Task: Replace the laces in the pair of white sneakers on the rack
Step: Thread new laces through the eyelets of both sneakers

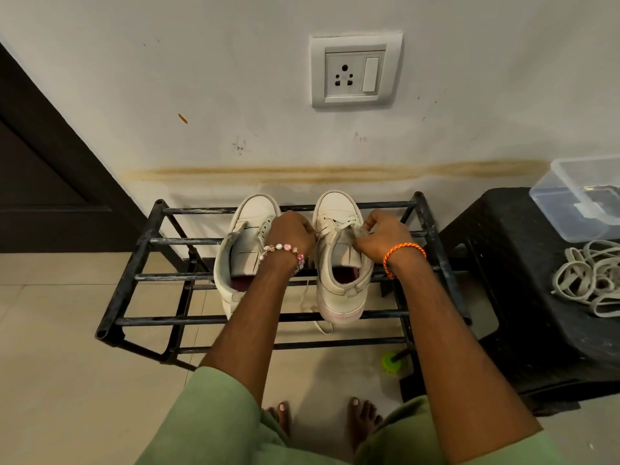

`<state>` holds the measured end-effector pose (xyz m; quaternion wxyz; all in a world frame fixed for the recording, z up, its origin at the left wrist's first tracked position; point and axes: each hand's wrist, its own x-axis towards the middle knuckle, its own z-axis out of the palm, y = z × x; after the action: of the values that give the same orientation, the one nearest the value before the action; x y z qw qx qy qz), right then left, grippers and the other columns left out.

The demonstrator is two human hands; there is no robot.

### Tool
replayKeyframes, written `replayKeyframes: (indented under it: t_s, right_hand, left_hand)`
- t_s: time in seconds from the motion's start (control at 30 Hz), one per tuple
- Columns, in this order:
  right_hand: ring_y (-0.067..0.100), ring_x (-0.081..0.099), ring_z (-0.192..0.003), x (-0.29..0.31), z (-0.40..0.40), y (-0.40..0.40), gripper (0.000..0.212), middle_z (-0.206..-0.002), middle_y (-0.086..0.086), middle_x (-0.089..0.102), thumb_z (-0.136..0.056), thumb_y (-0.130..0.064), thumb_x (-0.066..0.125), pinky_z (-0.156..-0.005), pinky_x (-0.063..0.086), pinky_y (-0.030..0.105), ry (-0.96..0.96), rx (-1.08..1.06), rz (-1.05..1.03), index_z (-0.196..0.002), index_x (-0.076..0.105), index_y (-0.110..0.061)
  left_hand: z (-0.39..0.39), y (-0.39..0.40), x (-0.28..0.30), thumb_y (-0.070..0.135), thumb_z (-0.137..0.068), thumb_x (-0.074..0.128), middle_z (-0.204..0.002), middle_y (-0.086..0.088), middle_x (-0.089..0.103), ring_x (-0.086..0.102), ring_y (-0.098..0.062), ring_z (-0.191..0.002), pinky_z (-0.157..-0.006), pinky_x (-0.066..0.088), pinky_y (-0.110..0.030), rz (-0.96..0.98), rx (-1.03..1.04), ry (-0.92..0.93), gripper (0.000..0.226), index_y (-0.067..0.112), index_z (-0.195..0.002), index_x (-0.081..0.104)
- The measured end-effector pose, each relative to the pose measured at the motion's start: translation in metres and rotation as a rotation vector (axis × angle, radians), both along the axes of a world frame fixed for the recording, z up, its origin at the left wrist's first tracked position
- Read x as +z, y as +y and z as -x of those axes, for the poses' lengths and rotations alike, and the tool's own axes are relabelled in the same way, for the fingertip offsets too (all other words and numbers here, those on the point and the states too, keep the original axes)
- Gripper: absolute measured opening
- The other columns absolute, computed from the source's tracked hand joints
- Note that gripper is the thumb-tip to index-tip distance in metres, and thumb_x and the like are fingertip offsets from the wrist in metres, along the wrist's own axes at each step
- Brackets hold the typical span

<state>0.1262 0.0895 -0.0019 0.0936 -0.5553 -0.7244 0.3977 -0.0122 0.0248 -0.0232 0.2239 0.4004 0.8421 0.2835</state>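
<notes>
2 hands (pixel 292 231) (pixel 384 238) on right sneaker (pixel 340 263), pinching its lace (pixel 337 223)

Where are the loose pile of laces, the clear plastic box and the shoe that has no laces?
Loose laces (pixel 590 276): head view, on the middle of the tangled pile on the black stool.
Clear plastic box (pixel 570 177): head view, on its upper left wall.
Unlaced sneaker (pixel 256 206): head view, on its toe cap.

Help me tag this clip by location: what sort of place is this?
Probably a home entryway or hallway. A black metal shoe rack with white sneakers stands against a scuffed wall with a socket, a dark door is beside it, and the floor is tiled.
</notes>
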Motion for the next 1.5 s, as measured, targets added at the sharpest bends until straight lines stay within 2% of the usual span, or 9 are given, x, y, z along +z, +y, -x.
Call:
replayKeyframes:
  t_s: [0.17,0.33,0.53,0.7,0.8,0.93,1.1,1.27,1.5]
  right_hand:
    - [0.019,0.052,-0.088,0.004,-0.001,0.0,0.024,-0.093,0.003,0.054,-0.081,-0.018,0.069,-0.053,0.038,0.021,0.021,0.004,0.075,-0.094,0.05,-0.014]
    - [0.019,0.059,-0.088,0.022,0.008,-0.007,0.012,-0.09,0.0,0.061,-0.08,-0.023,0.067,-0.079,0.051,0.034,0.142,-0.037,-0.126,-0.086,0.059,-0.018]
    - [0.006,0.063,-0.081,0.053,0.028,-0.03,0.019,-0.09,0.006,0.067,-0.089,-0.001,0.057,-0.073,0.05,0.012,0.568,0.226,0.206,-0.107,0.062,-0.004]
    - [0.008,0.056,-0.051,0.073,0.017,-0.024,0.015,-0.06,0.002,0.057,-0.091,-0.001,0.053,-0.061,0.051,0.019,0.834,0.213,0.311,-0.086,0.067,-0.003]
    - [0.006,0.037,-0.042,0.087,0.0,-0.011,0.02,-0.05,-0.006,0.044,-0.093,-0.006,0.05,-0.048,0.044,0.021,0.972,0.116,0.32,-0.084,0.067,-0.004]
    - [0.005,0.021,-0.037,0.081,-0.005,-0.006,0.03,-0.047,-0.006,0.032,-0.095,-0.023,0.052,-0.037,0.018,0.014,0.783,0.08,0.216,-0.078,0.069,-0.007]
    - [0.006,0.022,-0.031,0.077,0.008,-0.013,0.042,-0.042,-0.002,0.04,-0.094,-0.036,0.053,-0.037,0.016,0.013,0.763,-0.075,0.275,-0.063,0.054,-0.008]
    - [0.006,0.018,-0.028,0.065,-0.005,0.0,0.04,-0.039,-0.004,0.029,-0.092,-0.024,0.058,-0.035,0.015,0.01,0.775,-0.219,0.333,-0.055,0.049,-0.009]
    - [0.007,0.034,-0.038,0.028,-0.024,0.025,0.014,-0.06,0.006,0.047,-0.091,-0.004,0.056,-0.032,0.028,0.012,0.568,-0.386,0.324,-0.08,0.062,0.003]
  left_hand:
    - [0.001,0.003,0.006,0.019,-0.087,0.06,-0.072,-0.001,0.06,0.057,-0.018,-0.072,-0.064,0.042,-0.026,-0.028,0.034,-0.11,0.016,0.013,-0.073,0.055]
    - [0.003,0.003,0.046,0.006,-0.086,0.062,-0.074,0.001,0.072,0.067,-0.01,-0.068,-0.059,0.047,-0.018,-0.32,0.124,-0.633,0.014,0.016,-0.09,0.052]
    - [-0.003,-0.009,0.088,0.006,-0.09,0.059,-0.087,-0.002,0.072,0.068,-0.005,-0.067,-0.053,0.05,-0.018,-0.472,0.024,-0.769,0.012,0.012,-0.099,0.064]
    - [0.011,-0.011,0.073,0.007,-0.084,0.066,-0.101,-0.006,0.071,0.065,-0.012,-0.079,-0.062,0.042,-0.022,-0.603,0.42,-0.848,0.013,0.019,-0.085,0.062]
    - [0.029,-0.01,0.052,0.016,-0.081,0.071,-0.1,-0.007,0.066,0.062,-0.022,-0.093,-0.07,0.047,-0.025,-0.43,0.611,-0.624,0.011,0.017,-0.088,0.063]
    - [0.013,-0.011,0.063,0.052,-0.084,0.062,-0.119,-0.005,0.057,0.054,-0.018,-0.112,-0.084,0.044,-0.024,-0.338,0.264,-0.15,0.031,0.024,-0.095,0.063]
    - [-0.018,-0.005,0.077,0.059,-0.091,0.042,-0.055,0.0,0.059,0.056,-0.019,-0.058,-0.073,0.051,-0.037,-0.441,-0.16,-0.327,0.066,0.006,-0.057,0.059]
    - [0.002,-0.007,0.061,0.04,-0.089,0.061,-0.043,0.007,0.049,0.038,-0.004,-0.039,-0.047,0.031,-0.017,-0.537,0.328,-0.138,0.055,0.017,-0.044,0.039]
    - [0.037,-0.012,0.031,0.034,-0.096,0.052,-0.054,-0.004,0.045,0.042,-0.018,-0.053,-0.059,0.028,-0.028,-0.521,0.849,-0.12,0.049,0.01,-0.054,0.041]
